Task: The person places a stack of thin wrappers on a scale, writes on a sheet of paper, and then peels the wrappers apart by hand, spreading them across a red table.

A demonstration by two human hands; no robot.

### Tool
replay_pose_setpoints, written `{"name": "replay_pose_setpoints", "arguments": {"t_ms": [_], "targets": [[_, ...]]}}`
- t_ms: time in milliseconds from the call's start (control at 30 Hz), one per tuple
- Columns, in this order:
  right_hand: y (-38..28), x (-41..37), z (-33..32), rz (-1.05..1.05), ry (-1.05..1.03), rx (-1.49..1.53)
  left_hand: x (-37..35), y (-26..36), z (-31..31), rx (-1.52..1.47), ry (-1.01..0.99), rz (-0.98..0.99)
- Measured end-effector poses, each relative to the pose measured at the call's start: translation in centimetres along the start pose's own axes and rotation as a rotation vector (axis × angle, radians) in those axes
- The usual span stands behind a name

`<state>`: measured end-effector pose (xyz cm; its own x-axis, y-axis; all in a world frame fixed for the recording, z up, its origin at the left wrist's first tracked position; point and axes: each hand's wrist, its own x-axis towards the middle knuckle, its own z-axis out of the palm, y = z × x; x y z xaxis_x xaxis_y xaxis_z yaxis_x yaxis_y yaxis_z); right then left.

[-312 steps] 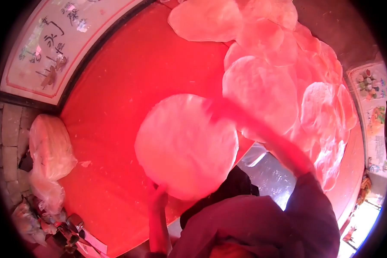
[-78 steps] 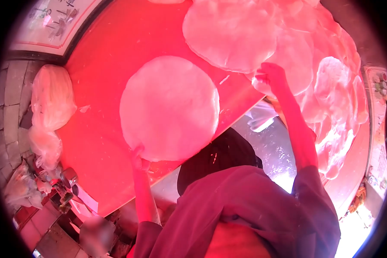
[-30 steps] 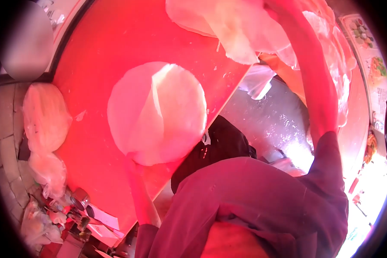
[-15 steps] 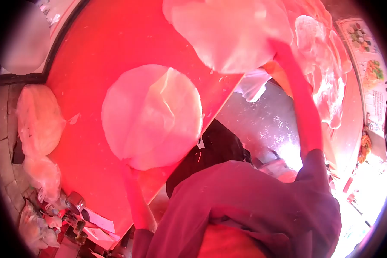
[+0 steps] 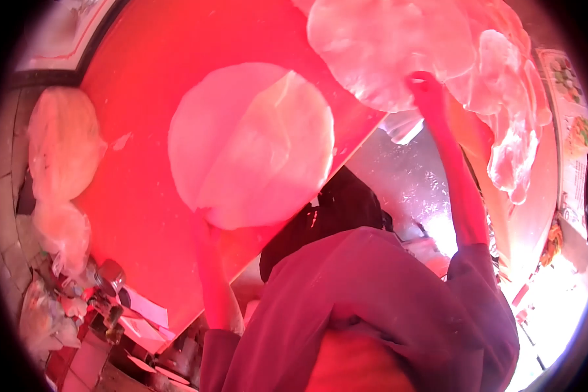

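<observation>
A thin round pale sheet (image 5: 251, 144) lies on the red tabletop (image 5: 137, 215), with a crease at its upper right. My left hand (image 5: 206, 225) is at its lower-left edge, its fingers blending into the red light, so their grip is unclear. Farther up and right, other pale thin sheets (image 5: 385, 46) spread over the table's corner. My right hand (image 5: 426, 85) is at their lower right edge with fingers curled; whether it pinches a sheet cannot be made out.
Filled plastic bags (image 5: 65, 140) sit at the left edge. Below them are a jar (image 5: 111, 277) and paper boxes (image 5: 144, 313). Crumpled translucent sheets (image 5: 503, 111) hang at the right, near a printed poster (image 5: 575, 130).
The view has shifted, so the round sheet appears higher and farther right. My right hand now shows curled fingers at the edge of the upper sheets, which lie differently.
</observation>
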<state>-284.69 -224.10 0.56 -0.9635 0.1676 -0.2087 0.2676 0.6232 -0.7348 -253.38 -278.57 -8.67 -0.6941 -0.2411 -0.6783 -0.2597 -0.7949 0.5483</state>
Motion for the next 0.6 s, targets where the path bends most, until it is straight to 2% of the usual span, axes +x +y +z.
{"name": "replay_pose_setpoints", "arguments": {"t_ms": [33, 67, 100, 167, 233, 267, 300, 333, 367, 400, 467, 500, 533, 600], "targets": [[0.5, -0.8, 3.0, -0.081, -0.125, 0.170, 0.2, 0.0, 0.1, -0.009, -0.011, 0.002], [-8.4, -4.5, 4.4, 0.173, -0.335, 0.097, 0.3, -0.1, 0.0, -0.023, -0.018, 0.003], [-5.7, -5.0, 9.2, -0.320, -0.223, -0.047, 0.5, -0.1, -0.1, -0.037, -0.026, 0.000], [-10.8, -8.9, 14.4, -0.292, -0.194, -0.041, 0.6, 0.0, -0.5, -0.059, -0.039, 0.002], [-10.4, -10.0, 20.3, -0.506, -0.101, -0.283, 0.5, -0.1, -1.0, -0.071, -0.052, 0.005], [-11.1, -10.0, 21.2, -0.513, -0.095, -0.286, 0.2, -0.3, -1.8, -0.048, -0.057, 0.060], [-11.9, -9.6, 21.8, -0.252, -0.212, 0.053, 0.2, -0.6, -2.4, -0.031, -0.068, 0.119], [-12.5, -8.9, 21.9, 0.011, -0.325, 0.386, 0.7, -1.2, -3.5, -0.047, -0.082, 0.127], [-19.0, -10.0, 15.7, 0.008, -0.654, 0.234, 1.4, -1.8, -5.4, -0.075, -0.102, 0.136], [-21.0, -9.3, 14.1, -0.006, -0.647, 0.222, 2.1, -2.5, -7.6, -0.102, -0.120, 0.144], [-23.4, -7.5, 12.8, 0.092, -0.907, 0.807, 3.7, -3.5, -11.1, -0.154, -0.153, 0.161], [-23.8, -6.7, 12.6, 0.044, -0.879, 0.860, 4.2, -3.6, -11.5, -0.175, -0.169, 0.168], [-25.3, -6.0, 11.8, -0.014, -0.934, 0.909, 4.3, -3.8, -11.0, -0.153, -0.166, 0.177], [-29.7, -4.4, 9.2, -0.100, -1.103, 1.063, 2.2, -2.5, -4.3, -0.014, -0.111, 0.193]]}}
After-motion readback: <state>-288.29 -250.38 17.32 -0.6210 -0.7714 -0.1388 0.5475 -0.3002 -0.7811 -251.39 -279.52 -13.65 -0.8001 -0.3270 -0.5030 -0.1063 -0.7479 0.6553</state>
